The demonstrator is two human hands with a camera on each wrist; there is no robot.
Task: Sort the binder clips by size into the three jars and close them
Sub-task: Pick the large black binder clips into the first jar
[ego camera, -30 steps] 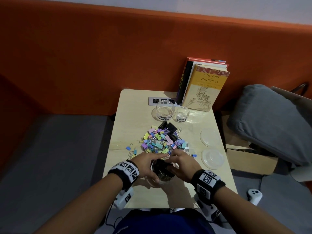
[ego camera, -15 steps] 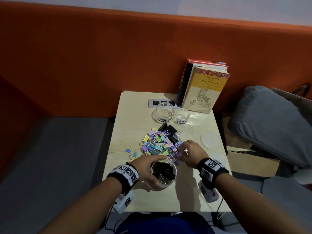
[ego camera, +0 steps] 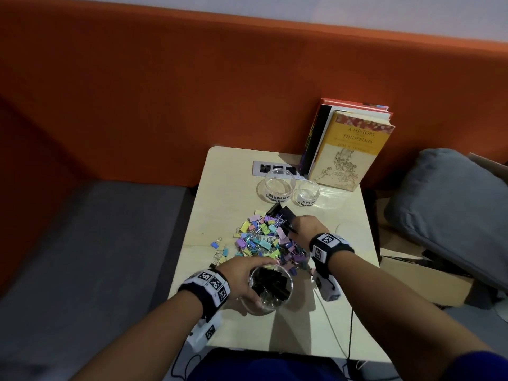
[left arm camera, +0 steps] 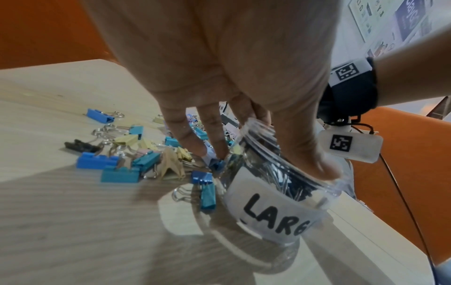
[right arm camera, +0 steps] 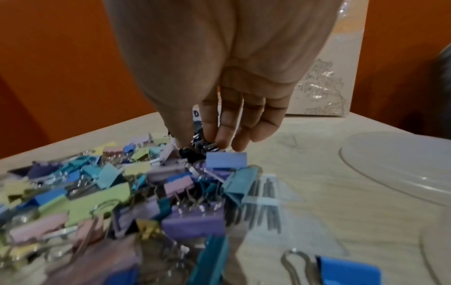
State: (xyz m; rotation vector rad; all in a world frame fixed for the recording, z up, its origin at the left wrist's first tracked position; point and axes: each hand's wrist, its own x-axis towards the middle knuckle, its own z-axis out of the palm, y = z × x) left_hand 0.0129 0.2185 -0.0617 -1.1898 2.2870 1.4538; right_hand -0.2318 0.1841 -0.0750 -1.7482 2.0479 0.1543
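My left hand (ego camera: 247, 279) grips the rim of the clear jar (ego camera: 270, 288) labelled "LARG" (left arm camera: 275, 210), which holds several black binder clips. The jar stands on the table's near side, just short of the pile of pastel clips (ego camera: 261, 240). My right hand (ego camera: 302, 226) reaches over the pile's far right edge, beside the large black clips (ego camera: 280, 211). In the right wrist view its thumb and fingers (right arm camera: 219, 138) pinch the wire handles of a black binder clip (right arm camera: 192, 154). The medium jar (ego camera: 277, 188) and small jar (ego camera: 308, 193) stand open behind the pile.
Books (ego camera: 346, 144) lean on the orange backrest at the table's (ego camera: 220, 188) far right, next to a socket strip (ego camera: 261, 169). A clear lid (right arm camera: 400, 164) lies right of my right hand. A few stray clips (ego camera: 218, 248) sit left of the pile. A grey cushion (ego camera: 453, 204) lies off to the right.
My right hand has left the jar and moved forward over the pile to the black clips at its far right. My left hand has kept hold of the jar.
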